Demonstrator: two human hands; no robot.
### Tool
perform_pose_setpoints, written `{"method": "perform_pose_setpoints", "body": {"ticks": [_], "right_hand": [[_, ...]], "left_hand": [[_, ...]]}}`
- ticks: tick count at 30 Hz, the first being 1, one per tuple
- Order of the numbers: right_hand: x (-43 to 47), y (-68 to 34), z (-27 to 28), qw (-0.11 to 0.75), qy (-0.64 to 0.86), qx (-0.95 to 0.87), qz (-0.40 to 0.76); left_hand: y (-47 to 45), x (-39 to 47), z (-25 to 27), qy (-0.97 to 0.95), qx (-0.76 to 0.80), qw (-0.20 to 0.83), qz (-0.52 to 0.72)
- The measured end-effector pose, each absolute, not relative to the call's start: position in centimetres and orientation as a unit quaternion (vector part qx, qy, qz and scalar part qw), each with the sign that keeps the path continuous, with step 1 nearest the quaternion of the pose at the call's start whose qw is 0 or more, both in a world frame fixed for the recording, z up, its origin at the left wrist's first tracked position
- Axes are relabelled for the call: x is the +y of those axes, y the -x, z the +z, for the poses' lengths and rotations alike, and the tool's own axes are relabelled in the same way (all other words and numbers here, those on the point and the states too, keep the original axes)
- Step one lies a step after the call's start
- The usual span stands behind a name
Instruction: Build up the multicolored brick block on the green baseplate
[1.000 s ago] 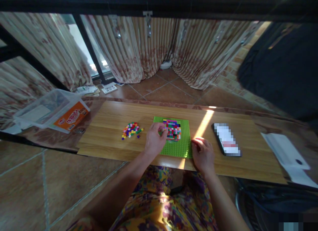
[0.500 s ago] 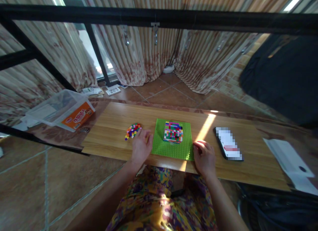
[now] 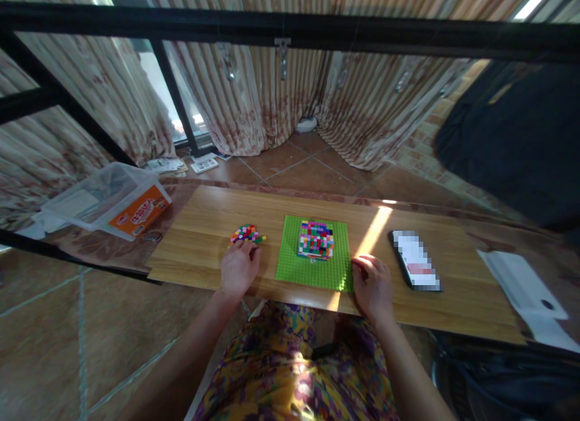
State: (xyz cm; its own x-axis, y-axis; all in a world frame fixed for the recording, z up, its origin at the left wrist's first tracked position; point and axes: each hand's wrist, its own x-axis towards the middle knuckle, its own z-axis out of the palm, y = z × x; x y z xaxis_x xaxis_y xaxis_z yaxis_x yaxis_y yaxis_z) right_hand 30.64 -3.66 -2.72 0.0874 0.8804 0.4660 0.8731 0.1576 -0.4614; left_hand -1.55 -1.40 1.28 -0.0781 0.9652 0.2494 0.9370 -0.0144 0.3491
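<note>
Can't confirm grip on either side: seeing left hand (image 3: 240, 267) curled downward at near edge of loose bricks (image 3: 247, 232), with tips hidden behind knuckles, so no call on pinching one versus only touching. Right hand (image 3: 374, 282) curled in at right edge of green baseplate (image 3: 294, 273), with thumb and fingertips drawn close; can't tell whether pinching that edge or just resting against it. Main delta vs. a second ago: moved left hand off brick build (image 3: 315, 240) and over to loose bricks. At their right side half a second back, now at near edge. No clear shift for right hand, same spot by baseplate. Brick build now in plain view, on far half of green baseplate, multicoloured and tightly packed. Loose bricks on wooden tabletop (image 3: 194, 252), left of green baseplate and apart from it; phone (image 3: 415, 261) off to the right. Reads as picking, not placing; probably steadying green baseplate with right hand.
</note>
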Motion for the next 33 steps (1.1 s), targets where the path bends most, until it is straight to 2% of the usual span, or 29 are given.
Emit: {"method": "perform_pose_setpoints", "body": {"ticks": [7, 15, 22, 33], "right_hand": [[-3.7, -30.7, -2.8, 0.346, 0.652, -0.675, 0.006], [-3.8, -30.6, -2.7, 0.344, 0.653, -0.674, 0.005], [-3.8, -30.5, -2.6, 0.340, 0.658, -0.672, 0.008], [-3.7, -30.5, -2.5, 0.345, 0.659, -0.668, 0.009]], "left_hand": [[0.7, -1.6, 1.8, -0.683, 0.695, 0.050, 0.218], [-1.8, -2.1, 3.6, -0.709, 0.602, 0.144, 0.338], [-4.7, -1.9, 5.6, -0.730, 0.526, 0.180, 0.398], [-7.4, -1.1, 5.0, -0.767, 0.478, 0.172, 0.392]]}}
